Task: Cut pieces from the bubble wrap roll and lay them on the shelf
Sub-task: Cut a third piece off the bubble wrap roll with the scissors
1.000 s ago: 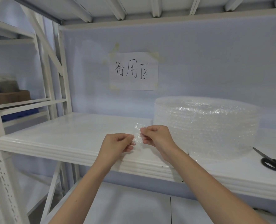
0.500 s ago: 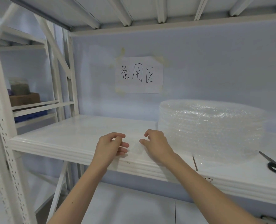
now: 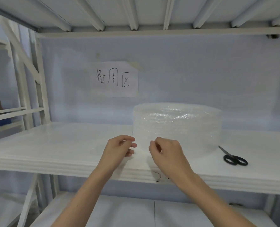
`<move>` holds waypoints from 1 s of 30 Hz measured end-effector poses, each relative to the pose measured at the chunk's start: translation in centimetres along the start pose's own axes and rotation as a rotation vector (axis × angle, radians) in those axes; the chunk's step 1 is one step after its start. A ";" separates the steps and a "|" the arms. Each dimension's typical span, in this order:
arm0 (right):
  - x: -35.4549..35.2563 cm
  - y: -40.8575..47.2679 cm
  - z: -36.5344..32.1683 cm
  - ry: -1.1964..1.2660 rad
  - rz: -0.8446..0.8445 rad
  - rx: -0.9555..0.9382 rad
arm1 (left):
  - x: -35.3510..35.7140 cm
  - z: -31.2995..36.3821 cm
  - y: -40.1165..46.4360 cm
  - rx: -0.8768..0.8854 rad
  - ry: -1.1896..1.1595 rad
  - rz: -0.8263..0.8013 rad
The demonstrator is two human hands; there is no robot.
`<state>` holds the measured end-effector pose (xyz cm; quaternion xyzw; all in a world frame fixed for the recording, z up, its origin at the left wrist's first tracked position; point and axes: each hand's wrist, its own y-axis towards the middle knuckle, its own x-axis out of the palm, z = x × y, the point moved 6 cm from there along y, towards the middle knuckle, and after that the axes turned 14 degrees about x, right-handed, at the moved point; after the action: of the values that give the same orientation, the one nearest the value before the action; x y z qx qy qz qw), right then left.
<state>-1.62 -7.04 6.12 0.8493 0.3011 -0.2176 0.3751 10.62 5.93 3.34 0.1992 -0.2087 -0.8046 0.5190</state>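
A: Lowered since 1 second ago: both hands, down from above the shelf (image 3: 54,161) to its front edge, and the small cut piece (image 3: 141,153) with them.

B: Held, or let go?

A: Cannot tell. Left hand (image 3: 119,149) and right hand (image 3: 166,152) both loosely curled, thumb close to forefinger. Clear piece only faintly visible between the 2 sets of fingertips, seemingly flat on the board.

B: Best way to finish?

A: Probably pressing flat with straight fingers, smoothing outward, then releasing. Otherwise likely to spring back up or cling to skin.

B: And the rest?

A: Bubble wrap roll (image 3: 177,128) just beyond the right fingertips, standing on end: a wide, low drum, clear, bumpy, glinting. Scissors (image 3: 234,158) well right of the right hand, black handles, lying flat. Paper sign (image 3: 115,79) on the wall above the left fingers, 3 handwritten characters. Smooth, glossy white board underneath.
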 end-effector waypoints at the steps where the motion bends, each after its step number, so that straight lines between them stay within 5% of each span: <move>1: -1.6 0.0 1.1 -0.010 0.042 0.015 | 1.6 0.1 0.1 0.007 -0.012 -0.031; 6: -9.2 0.9 8.9 -0.347 0.321 0.152 | 7.6 0.8 0.0 0.054 0.011 -0.118; 11: -12.6 1.5 17.4 -0.660 0.236 0.383 | 10.5 0.7 -0.2 0.041 0.040 -0.135; 25: -15.0 3.0 20.1 -0.560 -0.108 0.657 | 13.5 0.8 0.7 0.143 0.172 -0.205; 30: -15.9 2.0 19.7 -0.492 -0.035 0.660 | 13.6 -0.1 1.0 0.114 0.134 -0.200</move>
<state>-14.64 -28.74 4.34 0.8414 0.1307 -0.5055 0.1394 6.24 -6.93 2.38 0.3017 -0.1978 -0.8241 0.4367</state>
